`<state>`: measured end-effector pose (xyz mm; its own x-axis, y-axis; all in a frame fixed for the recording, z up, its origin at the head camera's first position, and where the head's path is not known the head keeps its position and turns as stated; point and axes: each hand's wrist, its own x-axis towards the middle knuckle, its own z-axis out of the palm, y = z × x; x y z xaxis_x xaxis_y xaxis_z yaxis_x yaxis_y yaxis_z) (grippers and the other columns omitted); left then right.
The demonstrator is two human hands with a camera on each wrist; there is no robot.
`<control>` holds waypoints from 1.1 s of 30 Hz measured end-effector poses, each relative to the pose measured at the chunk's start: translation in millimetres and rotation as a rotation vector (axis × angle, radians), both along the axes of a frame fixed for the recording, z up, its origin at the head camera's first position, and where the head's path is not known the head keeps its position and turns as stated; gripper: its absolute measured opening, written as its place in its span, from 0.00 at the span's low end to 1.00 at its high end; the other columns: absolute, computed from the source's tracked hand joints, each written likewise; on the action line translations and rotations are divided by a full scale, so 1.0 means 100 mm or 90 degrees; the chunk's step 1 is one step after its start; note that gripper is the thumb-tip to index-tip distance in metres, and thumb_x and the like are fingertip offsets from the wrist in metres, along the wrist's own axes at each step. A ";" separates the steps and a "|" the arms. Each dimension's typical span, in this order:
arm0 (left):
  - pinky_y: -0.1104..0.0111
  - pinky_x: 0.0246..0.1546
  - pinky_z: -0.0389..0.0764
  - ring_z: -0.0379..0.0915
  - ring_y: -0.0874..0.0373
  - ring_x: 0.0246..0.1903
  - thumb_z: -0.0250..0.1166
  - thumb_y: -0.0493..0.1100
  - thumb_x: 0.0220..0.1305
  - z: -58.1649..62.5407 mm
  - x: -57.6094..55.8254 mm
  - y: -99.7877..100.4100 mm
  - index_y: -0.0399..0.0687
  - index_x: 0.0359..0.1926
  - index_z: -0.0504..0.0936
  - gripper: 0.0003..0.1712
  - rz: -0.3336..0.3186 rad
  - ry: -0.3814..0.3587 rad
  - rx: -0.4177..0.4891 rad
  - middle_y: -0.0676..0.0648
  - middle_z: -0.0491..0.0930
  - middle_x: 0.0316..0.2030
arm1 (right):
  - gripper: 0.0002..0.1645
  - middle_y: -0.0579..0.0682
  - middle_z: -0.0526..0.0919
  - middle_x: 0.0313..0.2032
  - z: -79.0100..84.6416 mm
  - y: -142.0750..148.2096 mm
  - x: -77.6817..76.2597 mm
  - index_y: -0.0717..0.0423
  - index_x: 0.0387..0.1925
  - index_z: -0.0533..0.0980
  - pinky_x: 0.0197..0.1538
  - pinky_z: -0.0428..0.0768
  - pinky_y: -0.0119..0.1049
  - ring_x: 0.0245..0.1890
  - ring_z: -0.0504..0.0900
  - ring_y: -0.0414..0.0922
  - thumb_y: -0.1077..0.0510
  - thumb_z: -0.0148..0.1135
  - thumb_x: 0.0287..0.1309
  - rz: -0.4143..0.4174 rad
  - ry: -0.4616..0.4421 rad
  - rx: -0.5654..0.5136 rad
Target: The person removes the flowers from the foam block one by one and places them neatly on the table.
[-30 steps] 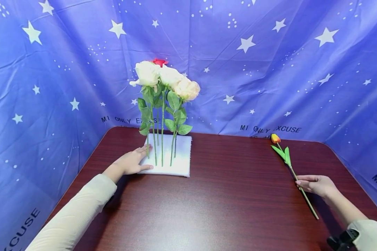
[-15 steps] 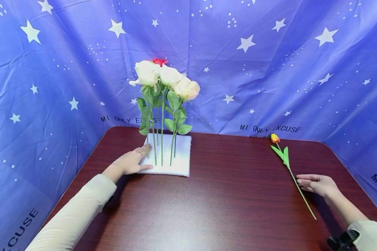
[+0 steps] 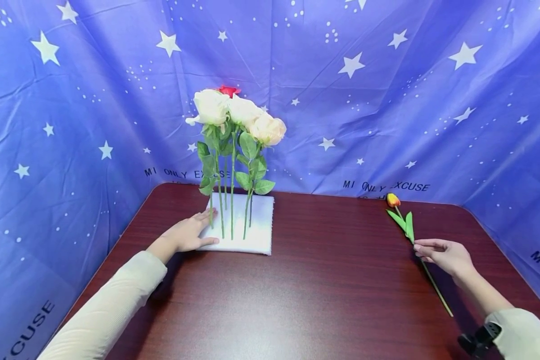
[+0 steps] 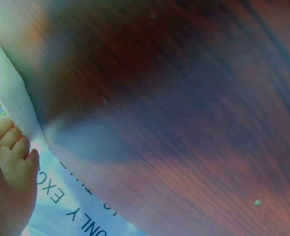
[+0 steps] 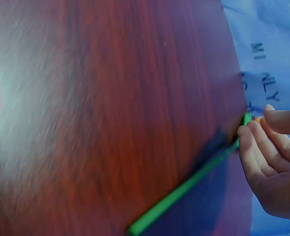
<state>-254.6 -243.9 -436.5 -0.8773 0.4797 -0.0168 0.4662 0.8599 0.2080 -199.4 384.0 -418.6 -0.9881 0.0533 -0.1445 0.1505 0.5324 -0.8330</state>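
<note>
On the table's left half lies a white foam pad [image 3: 258, 215] with several artificial flowers standing upright in it. Their heads include white roses [image 3: 210, 106], a pale peach rose [image 3: 268, 129] and a red rose [image 3: 229, 91] partly hidden behind. My left hand [image 3: 187, 233] rests on the pad's left edge, thumb apart from the straight fingers; the left wrist view catches part of that hand [image 4: 14, 169]. At the right lies an orange-yellow tulip [image 3: 393, 200] with green leaves. My right hand [image 3: 447, 255] pinches its stem just below the leaves. In the right wrist view curled fingers cover part of the stem [image 5: 184, 189].
The dark red wooden table [image 3: 324, 280] has rounded far corners. A blue curtain [image 3: 306, 60] with white stars hangs around its back and sides. A black device [image 3: 479, 340] sits at the right wrist.
My right hand came off the lower stem, then moved up and left to the stem just under the leaves. The tulip shifted slightly left. My left hand stayed on the pad.
</note>
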 end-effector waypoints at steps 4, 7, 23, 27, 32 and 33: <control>0.47 0.70 0.62 0.56 0.35 0.70 0.60 0.63 0.61 -0.01 0.00 -0.01 0.34 0.71 0.58 0.49 -0.001 -0.001 0.001 0.32 0.57 0.71 | 0.11 0.26 0.85 0.26 0.05 -0.18 -0.07 0.58 0.43 0.83 0.36 0.84 0.25 0.29 0.85 0.27 0.58 0.64 0.60 0.042 0.034 -0.016; 0.48 0.70 0.62 0.56 0.36 0.70 0.60 0.63 0.61 -0.01 0.00 -0.01 0.33 0.71 0.58 0.49 -0.003 0.002 0.000 0.32 0.57 0.71 | 0.27 0.25 0.85 0.31 0.08 -0.33 -0.11 0.73 0.53 0.76 0.38 0.84 0.24 0.33 0.83 0.23 0.55 0.65 0.59 0.081 0.037 0.016; 0.48 0.70 0.62 0.56 0.36 0.70 0.60 0.64 0.61 -0.02 -0.02 -0.01 0.35 0.71 0.59 0.49 -0.011 0.012 -0.005 0.33 0.57 0.71 | 0.33 0.46 0.89 0.43 -0.01 -1.00 -0.36 0.71 0.60 0.71 0.45 0.80 0.19 0.42 0.86 0.30 0.53 0.65 0.59 0.180 0.023 -0.069; 0.48 0.70 0.61 0.56 0.36 0.70 0.60 0.63 0.61 -0.02 -0.01 -0.01 0.34 0.71 0.58 0.49 -0.010 0.011 -0.003 0.33 0.58 0.71 | 0.31 0.56 0.87 0.47 -0.03 -1.17 -0.42 0.71 0.58 0.72 0.46 0.79 0.18 0.41 0.84 0.26 0.54 0.65 0.59 0.203 0.029 -0.080; 0.48 0.70 0.61 0.55 0.37 0.70 0.60 0.63 0.61 -0.02 -0.01 -0.01 0.34 0.71 0.58 0.49 -0.008 0.010 0.000 0.33 0.58 0.71 | 0.31 0.65 0.82 0.50 -0.04 -1.39 -0.48 0.71 0.57 0.73 0.45 0.79 0.19 0.40 0.83 0.25 0.56 0.67 0.57 0.219 0.028 -0.099; 0.49 0.70 0.61 0.55 0.37 0.71 0.60 0.63 0.61 -0.02 -0.01 -0.01 0.34 0.71 0.58 0.49 -0.010 0.010 -0.001 0.33 0.58 0.71 | 0.31 0.66 0.82 0.51 -0.04 -1.43 -0.49 0.72 0.57 0.73 0.45 0.79 0.19 0.40 0.83 0.25 0.56 0.67 0.57 0.221 0.028 -0.102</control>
<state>-255.7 -244.8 -438.4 -0.8702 0.4927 -0.0037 0.4822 0.8530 0.1997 -248.2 240.8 -422.6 -0.9489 -0.3052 -0.0806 -0.0539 0.4081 -0.9113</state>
